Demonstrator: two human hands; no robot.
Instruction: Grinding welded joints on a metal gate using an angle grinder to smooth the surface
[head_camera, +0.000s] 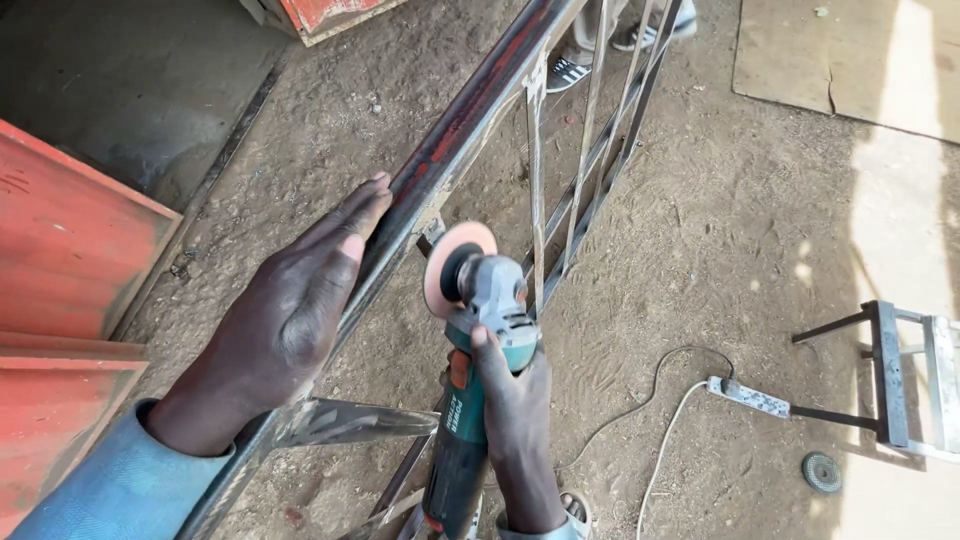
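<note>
Left hand (285, 315) flat on steel frame (470, 120) — open | right hand (515, 395) — grip around angle grinder (475, 350)

A light blue long sleeve (120, 485) covers the left forearm; both hands are bare.

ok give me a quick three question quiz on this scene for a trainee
1. True or false: the left hand lies flat on the top bar of the metal frame.
2. What does the right hand hold?
A. a hammer
B. a grinder
C. a paint brush
3. Fill in: the white power strip lies on the ____ ground, to the right of the frame.

Key
1. True: the palm and fingers rest along the bar.
2. B: the hand grips the green grinder's body, and its disc sits close beside the frame.
3. Dirt.
</note>
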